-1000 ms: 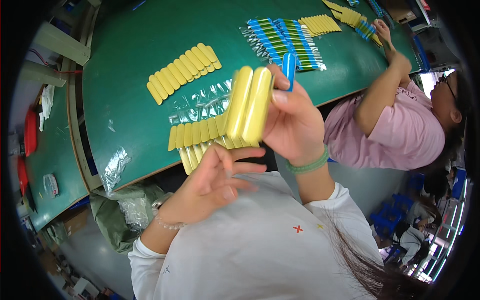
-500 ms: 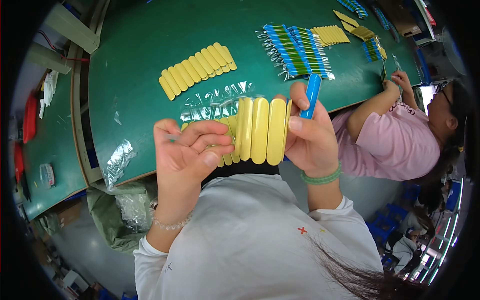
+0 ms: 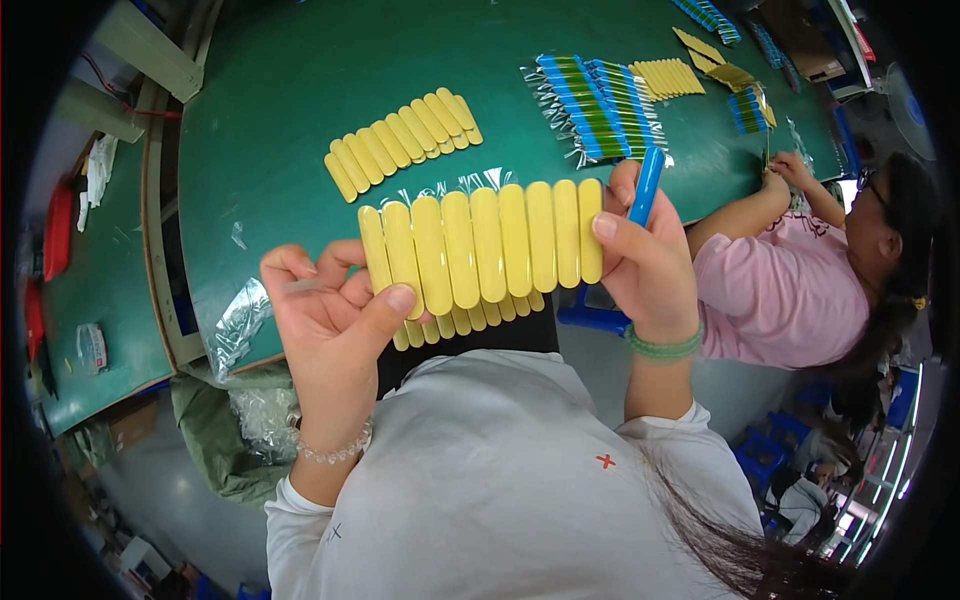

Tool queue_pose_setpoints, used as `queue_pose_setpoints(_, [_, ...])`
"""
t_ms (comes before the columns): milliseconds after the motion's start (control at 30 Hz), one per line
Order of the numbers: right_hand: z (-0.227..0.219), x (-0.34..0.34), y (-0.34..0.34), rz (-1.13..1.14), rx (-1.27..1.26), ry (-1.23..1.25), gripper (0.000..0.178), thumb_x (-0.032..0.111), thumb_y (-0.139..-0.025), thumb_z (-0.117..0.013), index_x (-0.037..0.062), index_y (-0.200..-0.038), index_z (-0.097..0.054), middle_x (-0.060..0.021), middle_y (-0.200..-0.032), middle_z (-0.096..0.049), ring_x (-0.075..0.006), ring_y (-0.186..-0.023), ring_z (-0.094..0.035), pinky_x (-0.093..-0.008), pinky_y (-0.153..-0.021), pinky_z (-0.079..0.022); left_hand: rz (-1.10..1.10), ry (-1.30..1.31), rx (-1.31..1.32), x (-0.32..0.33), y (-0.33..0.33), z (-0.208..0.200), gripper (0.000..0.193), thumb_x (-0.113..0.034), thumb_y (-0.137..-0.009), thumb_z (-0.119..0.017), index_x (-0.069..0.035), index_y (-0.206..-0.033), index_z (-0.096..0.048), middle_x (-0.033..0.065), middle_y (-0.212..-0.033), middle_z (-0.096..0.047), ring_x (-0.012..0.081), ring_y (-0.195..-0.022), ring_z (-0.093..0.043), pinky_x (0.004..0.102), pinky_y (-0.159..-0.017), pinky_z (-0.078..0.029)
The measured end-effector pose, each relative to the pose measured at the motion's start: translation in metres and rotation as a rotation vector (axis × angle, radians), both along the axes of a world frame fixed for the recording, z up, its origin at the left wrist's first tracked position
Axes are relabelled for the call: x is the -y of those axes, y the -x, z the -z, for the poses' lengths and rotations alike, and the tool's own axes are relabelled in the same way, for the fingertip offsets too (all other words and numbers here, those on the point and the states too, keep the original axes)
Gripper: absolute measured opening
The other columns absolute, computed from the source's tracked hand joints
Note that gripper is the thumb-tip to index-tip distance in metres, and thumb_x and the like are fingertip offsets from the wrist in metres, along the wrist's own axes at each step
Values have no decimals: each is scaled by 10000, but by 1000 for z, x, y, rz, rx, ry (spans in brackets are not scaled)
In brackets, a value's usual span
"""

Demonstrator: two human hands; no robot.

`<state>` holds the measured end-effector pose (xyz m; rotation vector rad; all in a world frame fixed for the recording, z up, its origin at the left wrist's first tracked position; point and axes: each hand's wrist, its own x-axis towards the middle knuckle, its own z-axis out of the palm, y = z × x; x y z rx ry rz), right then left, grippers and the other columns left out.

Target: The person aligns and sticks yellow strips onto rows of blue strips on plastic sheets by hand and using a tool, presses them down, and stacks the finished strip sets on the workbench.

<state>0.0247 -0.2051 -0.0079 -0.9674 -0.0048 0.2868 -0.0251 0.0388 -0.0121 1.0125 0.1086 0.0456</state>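
Observation:
My left hand (image 3: 335,305) pinches the left end of a row of yellow round-ended strips (image 3: 490,250), its thumb in front. My right hand (image 3: 650,255) grips the row's right end between thumb and fingers. The strips stand side by side, spread like a fan in the air above the table's near edge. A shiny blue round-ended stick (image 3: 647,185) juts up from between my right fingers. Something thin and pale (image 3: 302,286) shows among my left fingers, too small to name. Below the held row, the lower ends of more yellow strips (image 3: 460,320) peek out; what bears them is hidden.
On the green table (image 3: 270,130) lie another row of yellow strips (image 3: 400,140), blue-and-green wrapped packs (image 3: 600,105) and clear film (image 3: 240,325). Further yellow strips (image 3: 668,78) lie beyond the packs. At the right, a co-worker in pink (image 3: 790,280) works at the table. A green bag (image 3: 215,430) hangs below left.
My hands have moved apart, and the row of yellow strips has spread out wide between them. My left hand has shifted left and my right hand slightly right.

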Motion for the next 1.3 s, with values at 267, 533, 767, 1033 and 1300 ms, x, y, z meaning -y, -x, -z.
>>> queue_pose_setpoints(267, [19, -7, -23, 95, 51, 275, 362, -73, -822, -712, 83, -915, -399, -203, -996, -664, -243, -944, -693, -344, -731, -596, -177, -211, -68, -15, -11, 13, 500, 83, -866, -653, -116, -1108, -263, 192, -1057, -590, 226, -878, -672, 329, -725, -565])
queue_pose_setpoints(533, [44, -26, -66, 86, 160, 511, 385, -7, -811, -756, 81, -857, -384, -209, -962, -661, -211, -926, -686, -306, -719, -575, -226, -374, -178, -31, -41, 49, 512, 31, -850, -696, -82, -1100, -265, 173, -980, -640, 140, -783, -627, 258, -666, -499])
queue_pose_setpoints(767, [55, -57, -128, 30, 465, 979, 307, 120, -833, -748, -52, -959, -528, -151, -954, -691, -235, -825, -699, -328, -711, -555, -291, -709, -79, -39, -73, 60, 509, -23, -847, -735, -52, -1126, -311, 155, -1084, -597, 143, -786, -622, 260, -669, -497])
queue_pose_setpoints(1033, [59, -50, -146, -356, 879, 1305, 850, 284, -677, -882, -66, -1319, -448, -227, -1405, -451, -368, -1363, -368, -389, -1100, -376, -367, -1197, 57, -36, -79, 74, 380, -122, -817, -768, -16, -1069, -504, 118, -1058, -555, 239, -938, -559, 353, -717, -492])
queue_pose_setpoints(1300, [52, -34, -115, -20, 760, 1234, 712, 281, -726, -855, -45, -1238, -482, -188, -1236, -532, -363, -1297, -424, -424, -1047, -405, 184, -1341, 499, -13, -85, 38, 267, -142, -778, -764, -20, -995, -667, 93, -1050, -609, 287, -1021, -552, 376, -903, -461])
